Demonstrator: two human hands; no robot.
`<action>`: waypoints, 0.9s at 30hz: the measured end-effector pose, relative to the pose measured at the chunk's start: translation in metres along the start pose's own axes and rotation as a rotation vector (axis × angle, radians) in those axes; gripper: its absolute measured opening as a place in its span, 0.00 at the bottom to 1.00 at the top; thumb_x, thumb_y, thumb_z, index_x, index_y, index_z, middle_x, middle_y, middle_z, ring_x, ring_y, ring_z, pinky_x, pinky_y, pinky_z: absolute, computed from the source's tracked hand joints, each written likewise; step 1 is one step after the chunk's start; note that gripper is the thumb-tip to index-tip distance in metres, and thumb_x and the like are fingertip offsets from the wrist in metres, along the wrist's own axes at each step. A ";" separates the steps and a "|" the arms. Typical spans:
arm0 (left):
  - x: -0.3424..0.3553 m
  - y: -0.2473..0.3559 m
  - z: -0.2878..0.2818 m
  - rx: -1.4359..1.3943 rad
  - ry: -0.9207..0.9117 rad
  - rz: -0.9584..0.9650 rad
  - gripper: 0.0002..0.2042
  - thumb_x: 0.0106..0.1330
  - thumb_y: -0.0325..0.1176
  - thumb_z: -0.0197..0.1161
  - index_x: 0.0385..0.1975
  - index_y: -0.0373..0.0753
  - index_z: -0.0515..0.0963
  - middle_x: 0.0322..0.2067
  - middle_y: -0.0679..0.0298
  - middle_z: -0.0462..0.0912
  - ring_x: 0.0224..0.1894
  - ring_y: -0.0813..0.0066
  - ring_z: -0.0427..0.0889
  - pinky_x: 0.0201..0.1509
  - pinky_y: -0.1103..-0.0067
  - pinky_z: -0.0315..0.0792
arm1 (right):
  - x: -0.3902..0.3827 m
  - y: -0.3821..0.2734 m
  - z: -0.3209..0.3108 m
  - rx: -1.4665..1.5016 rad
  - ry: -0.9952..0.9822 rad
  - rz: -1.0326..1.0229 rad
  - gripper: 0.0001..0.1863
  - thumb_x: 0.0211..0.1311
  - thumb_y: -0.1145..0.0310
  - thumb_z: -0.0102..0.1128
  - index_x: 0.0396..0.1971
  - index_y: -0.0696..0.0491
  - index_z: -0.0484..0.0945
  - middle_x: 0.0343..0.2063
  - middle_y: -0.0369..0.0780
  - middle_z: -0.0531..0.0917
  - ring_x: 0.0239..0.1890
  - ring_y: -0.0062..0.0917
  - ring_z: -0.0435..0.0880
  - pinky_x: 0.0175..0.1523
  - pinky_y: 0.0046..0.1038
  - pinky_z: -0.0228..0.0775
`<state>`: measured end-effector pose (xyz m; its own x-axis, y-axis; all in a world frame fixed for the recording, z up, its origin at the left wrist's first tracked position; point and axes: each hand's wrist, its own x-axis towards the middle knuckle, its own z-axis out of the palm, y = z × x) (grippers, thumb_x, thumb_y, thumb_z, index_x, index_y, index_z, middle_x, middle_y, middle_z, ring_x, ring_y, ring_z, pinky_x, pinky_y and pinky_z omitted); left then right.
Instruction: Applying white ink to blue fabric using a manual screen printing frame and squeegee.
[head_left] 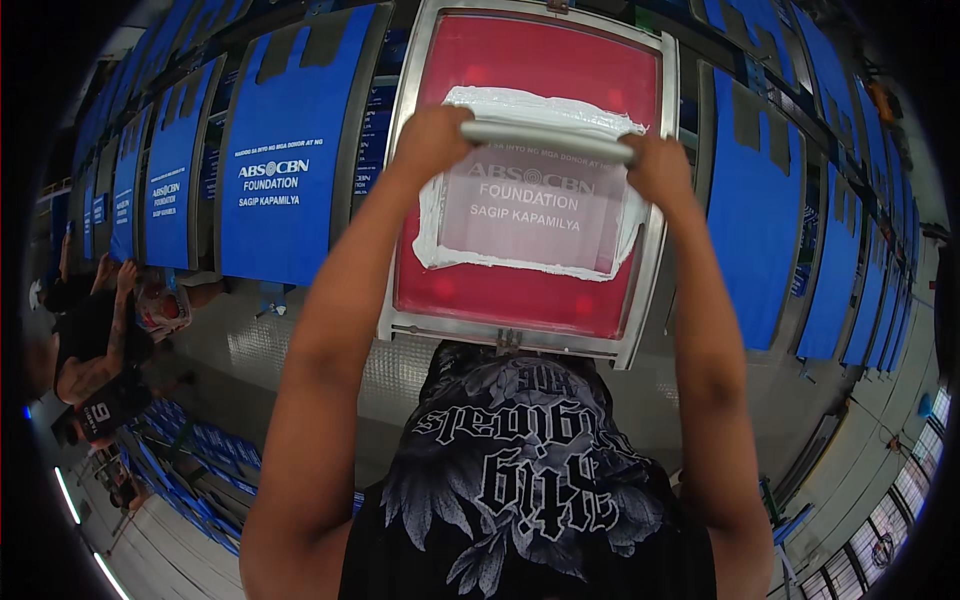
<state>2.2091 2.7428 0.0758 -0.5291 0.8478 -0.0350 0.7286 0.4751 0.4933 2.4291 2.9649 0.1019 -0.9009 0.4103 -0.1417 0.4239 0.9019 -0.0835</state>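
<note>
Both of my hands grip a squeegee with a pale bar-shaped handle (548, 138). My left hand (435, 142) is closed around its left end, and my right hand (658, 170) around its right end. Under it lies a printing screen with a metal frame (388, 300) and red mesh (500, 300). White ink (540, 102) forms a ragged border around the mesh's middle window, thickest along the far side. Pale lettering shows through that window (525, 235). The squeegee's blade edge is hidden beneath the handle.
Blue printed cloth pieces (285, 225) lie on boards in a row to the left. More blue cloths (745, 230) continue on the right. Other people (95, 340) stand at the far left. A grey floor (270, 350) runs beneath, and a barred window (865, 560) is at lower right.
</note>
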 end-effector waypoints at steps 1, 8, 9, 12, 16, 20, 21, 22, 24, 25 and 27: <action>-0.002 0.003 -0.006 0.000 -0.004 0.005 0.13 0.45 0.37 0.70 0.30 0.40 0.81 0.30 0.53 0.81 0.38 0.55 0.80 0.41 0.66 0.73 | -0.004 -0.002 -0.004 0.001 0.000 0.006 0.19 0.38 0.75 0.59 0.38 0.49 0.80 0.27 0.42 0.82 0.35 0.35 0.81 0.56 0.38 0.63; -0.189 0.009 0.012 0.020 -0.096 0.116 0.20 0.36 0.21 0.66 0.36 0.40 0.80 0.34 0.57 0.81 0.40 0.58 0.77 0.47 0.66 0.67 | -0.170 -0.070 0.028 0.228 -0.059 -0.021 0.23 0.35 0.81 0.57 0.38 0.50 0.80 0.31 0.41 0.82 0.40 0.35 0.78 0.62 0.52 0.54; -0.186 0.003 0.019 0.022 -0.060 0.121 0.20 0.36 0.21 0.67 0.36 0.40 0.80 0.34 0.57 0.80 0.40 0.58 0.76 0.48 0.66 0.67 | -0.165 -0.068 0.033 0.226 -0.057 -0.022 0.23 0.35 0.81 0.57 0.38 0.50 0.80 0.31 0.41 0.82 0.40 0.35 0.78 0.62 0.52 0.54; -0.110 0.002 0.008 0.051 0.005 0.081 0.11 0.38 0.23 0.64 0.26 0.38 0.80 0.23 0.55 0.80 0.30 0.54 0.79 0.39 0.63 0.70 | -0.102 -0.051 0.033 0.126 0.017 0.005 0.18 0.40 0.77 0.57 0.37 0.47 0.80 0.29 0.39 0.82 0.37 0.33 0.79 0.63 0.46 0.55; 0.017 -0.009 -0.014 0.036 -0.016 0.043 0.17 0.46 0.43 0.71 0.32 0.39 0.81 0.27 0.54 0.82 0.32 0.55 0.82 0.40 0.67 0.74 | 0.016 0.004 0.004 0.018 0.093 -0.071 0.17 0.39 0.73 0.58 0.35 0.48 0.82 0.21 0.43 0.82 0.28 0.37 0.82 0.43 0.37 0.70; -0.041 -0.005 -0.023 0.081 -0.079 0.012 0.14 0.48 0.40 0.69 0.32 0.40 0.81 0.29 0.54 0.82 0.36 0.56 0.81 0.42 0.67 0.73 | -0.028 -0.018 -0.014 0.088 -0.076 -0.024 0.20 0.41 0.73 0.57 0.39 0.46 0.80 0.27 0.43 0.83 0.35 0.34 0.82 0.52 0.41 0.64; -0.075 0.008 -0.025 0.075 -0.200 -0.033 0.13 0.47 0.34 0.69 0.34 0.41 0.81 0.30 0.54 0.82 0.36 0.55 0.80 0.42 0.67 0.72 | -0.067 -0.029 -0.010 0.054 -0.137 0.027 0.21 0.41 0.74 0.57 0.41 0.45 0.80 0.31 0.42 0.83 0.40 0.33 0.81 0.59 0.44 0.58; -0.113 0.005 -0.018 0.049 -0.203 0.059 0.15 0.42 0.29 0.68 0.34 0.40 0.81 0.31 0.56 0.82 0.36 0.55 0.79 0.43 0.65 0.71 | -0.100 -0.049 -0.018 0.090 -0.191 0.008 0.21 0.39 0.79 0.56 0.39 0.49 0.82 0.34 0.42 0.83 0.39 0.36 0.79 0.59 0.43 0.60; -0.176 0.015 -0.004 0.011 -0.103 0.103 0.16 0.38 0.25 0.68 0.32 0.38 0.79 0.32 0.57 0.81 0.39 0.56 0.77 0.47 0.64 0.67 | -0.156 -0.068 0.005 0.174 -0.091 -0.040 0.23 0.36 0.79 0.58 0.39 0.50 0.80 0.31 0.41 0.83 0.40 0.33 0.79 0.62 0.45 0.55; -0.189 0.012 0.010 -0.014 -0.067 0.133 0.18 0.38 0.24 0.69 0.34 0.38 0.79 0.32 0.57 0.81 0.38 0.55 0.76 0.47 0.64 0.67 | -0.156 -0.065 0.020 0.172 -0.086 -0.041 0.23 0.36 0.79 0.58 0.39 0.50 0.80 0.31 0.41 0.83 0.40 0.33 0.79 0.62 0.45 0.55; -0.157 0.012 0.013 -0.001 -0.039 0.097 0.18 0.38 0.24 0.69 0.34 0.38 0.79 0.31 0.56 0.81 0.38 0.55 0.77 0.46 0.64 0.68 | -0.155 -0.061 0.042 0.219 0.072 -0.045 0.24 0.35 0.80 0.58 0.40 0.49 0.80 0.31 0.40 0.82 0.39 0.33 0.79 0.62 0.45 0.56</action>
<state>2.3065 2.6181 0.0763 -0.4391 0.8982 -0.0210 0.7748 0.3904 0.4973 2.5468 2.8410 0.0875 -0.9202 0.3862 -0.0632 0.3865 0.8716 -0.3016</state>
